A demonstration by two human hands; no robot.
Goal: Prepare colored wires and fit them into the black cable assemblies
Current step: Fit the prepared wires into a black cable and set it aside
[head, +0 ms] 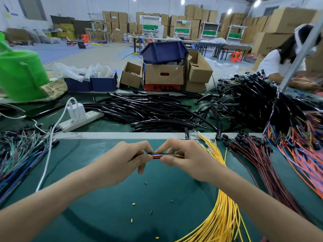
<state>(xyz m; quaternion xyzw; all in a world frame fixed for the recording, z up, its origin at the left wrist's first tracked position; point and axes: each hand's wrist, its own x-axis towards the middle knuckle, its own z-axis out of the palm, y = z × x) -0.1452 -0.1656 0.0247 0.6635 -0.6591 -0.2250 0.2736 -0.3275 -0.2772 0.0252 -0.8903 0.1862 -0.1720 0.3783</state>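
Note:
Over the green mat (111, 198), both hands meet on a short bundle of colored wires (166, 155) showing blue, red and yellow strands. My left hand (122, 159) grips a black sleeve end (150, 154) where the strands enter it. My right hand (188, 158) pinches the bundle from the other side, with the rest of the wires hidden under its fingers. A thick fan of loose yellow wires (222, 206) lies just right of my hands. A pile of black tubes (148, 112) covers the table behind.
Red-black wire assemblies (258, 163) and orange-blue wires (300, 154) lie on the right, green-blue wires (19, 154) on the left. A white power strip (82, 119) with charger, a green bucket (21, 75), cardboard boxes (164, 75) and a seated person (283, 62) stand behind.

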